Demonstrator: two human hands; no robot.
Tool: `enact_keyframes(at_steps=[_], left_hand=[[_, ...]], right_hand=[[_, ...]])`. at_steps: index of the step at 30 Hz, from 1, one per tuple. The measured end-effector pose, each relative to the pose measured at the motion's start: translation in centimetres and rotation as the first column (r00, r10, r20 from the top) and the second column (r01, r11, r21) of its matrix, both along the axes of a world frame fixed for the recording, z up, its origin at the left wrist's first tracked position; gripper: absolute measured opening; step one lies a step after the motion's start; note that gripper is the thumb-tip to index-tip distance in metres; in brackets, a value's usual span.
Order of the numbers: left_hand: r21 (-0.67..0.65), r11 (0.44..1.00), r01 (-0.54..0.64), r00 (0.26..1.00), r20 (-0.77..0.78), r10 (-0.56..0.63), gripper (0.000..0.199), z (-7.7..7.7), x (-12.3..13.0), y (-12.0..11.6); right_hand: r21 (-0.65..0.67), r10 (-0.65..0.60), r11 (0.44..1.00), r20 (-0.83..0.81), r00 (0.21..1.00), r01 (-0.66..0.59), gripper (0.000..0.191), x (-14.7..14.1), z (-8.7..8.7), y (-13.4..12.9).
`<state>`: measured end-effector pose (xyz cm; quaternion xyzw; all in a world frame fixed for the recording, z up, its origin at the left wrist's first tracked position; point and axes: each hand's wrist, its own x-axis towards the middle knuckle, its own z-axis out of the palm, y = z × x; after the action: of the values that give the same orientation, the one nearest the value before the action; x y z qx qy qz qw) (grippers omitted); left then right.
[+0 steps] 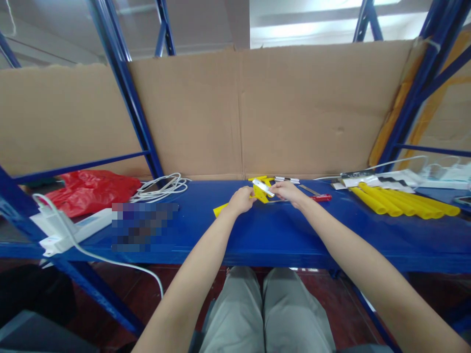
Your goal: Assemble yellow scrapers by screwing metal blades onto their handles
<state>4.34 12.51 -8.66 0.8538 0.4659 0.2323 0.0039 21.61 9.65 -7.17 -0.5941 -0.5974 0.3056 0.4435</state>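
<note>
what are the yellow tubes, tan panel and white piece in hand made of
Tubes: perhaps plastic or foam, smooth, evenly coloured. Panel: likely cardboard, matte, brown, ragged top edge. White piece: bright, smooth; plastic or metal, too small to tell.

No legible text or labels anywhere

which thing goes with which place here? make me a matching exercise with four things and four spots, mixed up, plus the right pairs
Things
1. white piece
2. yellow tubes
3. red bag
4. cardboard panel

Places
A. side by side at the right of the blue tabletop
B. upright along the back
C. between the left hand and the right hand
D. at the left, next to the coiled white cable

Pairs: 1-C, 2-A, 3-D, 4-B
</note>
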Motion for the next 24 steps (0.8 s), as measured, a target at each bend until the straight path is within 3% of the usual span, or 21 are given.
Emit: enact_keyframes(at_steps=[15,24], left_hand=[[0.077,0.996,0.039,0.998,0.049,-0.043,0.004,0.2,0.3,-0.1],[0.077,0.996,0.033,0.994,0.104,-0.041,0.003,0.0,0.3,0.2]], right_hand=[[-0.072,0.085,0.994,0.136,0.987,-0.076,0.027,-0.4,0.0,-0.9],[-0.115,0.075,0.991,0.108,0.991,-0.063,0.024,-0.7,0.2,-1.3]])
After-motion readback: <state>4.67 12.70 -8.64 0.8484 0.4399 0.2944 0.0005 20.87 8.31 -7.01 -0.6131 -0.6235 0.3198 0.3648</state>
